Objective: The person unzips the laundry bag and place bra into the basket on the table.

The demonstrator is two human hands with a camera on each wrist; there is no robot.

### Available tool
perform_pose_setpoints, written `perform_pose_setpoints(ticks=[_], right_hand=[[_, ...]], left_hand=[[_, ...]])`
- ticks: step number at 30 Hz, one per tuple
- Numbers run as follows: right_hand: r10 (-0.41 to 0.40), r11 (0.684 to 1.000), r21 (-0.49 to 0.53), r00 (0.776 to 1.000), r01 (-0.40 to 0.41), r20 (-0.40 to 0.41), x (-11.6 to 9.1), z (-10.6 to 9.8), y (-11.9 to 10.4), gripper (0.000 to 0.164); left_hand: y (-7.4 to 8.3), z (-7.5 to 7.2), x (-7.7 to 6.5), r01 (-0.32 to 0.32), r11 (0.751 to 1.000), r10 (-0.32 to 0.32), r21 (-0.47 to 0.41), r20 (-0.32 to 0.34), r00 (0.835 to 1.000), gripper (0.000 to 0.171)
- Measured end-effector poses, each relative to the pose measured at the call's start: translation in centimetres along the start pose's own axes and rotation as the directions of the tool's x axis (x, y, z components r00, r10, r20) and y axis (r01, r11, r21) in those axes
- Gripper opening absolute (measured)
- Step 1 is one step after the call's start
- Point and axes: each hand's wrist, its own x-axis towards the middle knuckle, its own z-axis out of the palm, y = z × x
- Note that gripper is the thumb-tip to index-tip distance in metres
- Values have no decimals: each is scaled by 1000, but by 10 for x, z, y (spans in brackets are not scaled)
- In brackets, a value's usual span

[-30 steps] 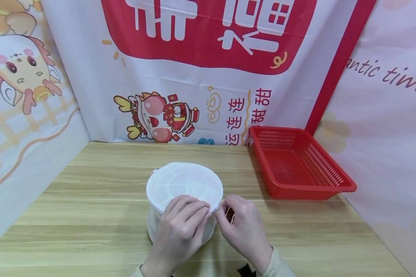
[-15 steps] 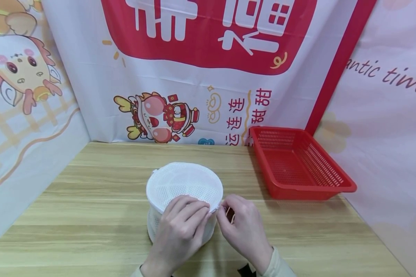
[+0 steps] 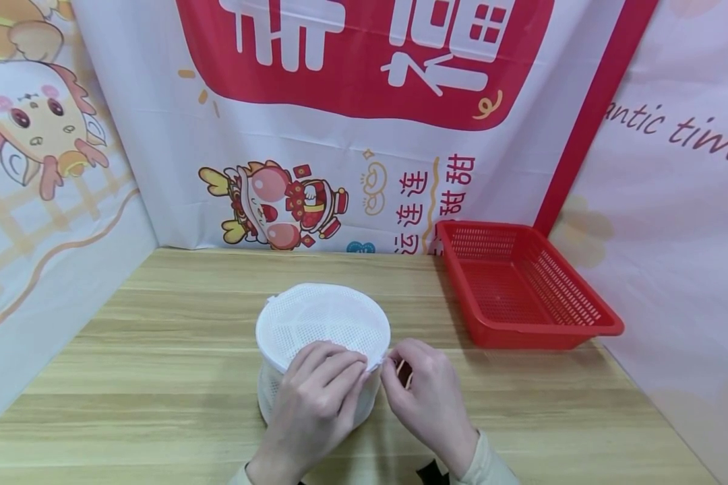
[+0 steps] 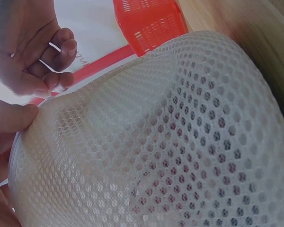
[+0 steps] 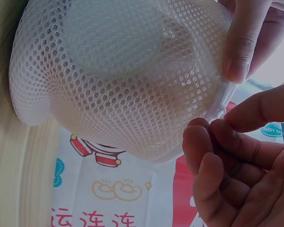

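Note:
A white cylindrical mesh laundry bag [image 3: 324, 316] stands upright on the wooden table, its round top lying flat over it. My left hand [image 3: 318, 397] grips the rim at the front, fingers over the edge and thumb on the side below. At the rim's right front, my right hand [image 3: 427, 391] pinches with thumb and forefinger at the edge, where a small zipper pull seems to be; the fingertips cover most of it. In the left wrist view, dark and reddish patches show through the mesh side [image 4: 203, 142]. A pale round shape [image 5: 113, 38] shows through in the right wrist view.
A red plastic basket [image 3: 522, 289] with slotted walls stands at the back right of the table [image 3: 127, 377]. Behind the table hangs a printed cloth [image 3: 364, 135], with more printed sheets along both sides.
My right hand has shifted very slightly to the right and away from me along the rim. The left hand and the bag stay in place.

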Motion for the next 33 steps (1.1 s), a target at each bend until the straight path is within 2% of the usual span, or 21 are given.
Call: perform_pose_setpoints(ticks=[8, 15, 20, 29, 33], right_hand=[[-2, 1000, -3, 1000, 2, 0, 1, 0, 0, 23], [-40, 994, 105, 997, 33, 64, 0, 0, -1, 21], [-109, 981, 166, 992, 97, 67, 0, 1, -2, 20], [-143, 975, 181, 988, 131, 58, 0, 1, -3, 19], [-133, 979, 163, 990, 123, 53, 0, 2, -3, 18]], left_hand=[[0, 0, -1, 16, 1000, -16, 1, 4, 1000, 25], [1, -1, 0, 33, 999, -34, 30, 6, 999, 24], [1, -1, 2, 9, 998, -9, 62, 0, 1000, 25], [2, -1, 1, 8, 997, -8, 74, -1, 1000, 26], [2, -1, 1, 5, 997, -3, 76, -18, 1000, 26]])
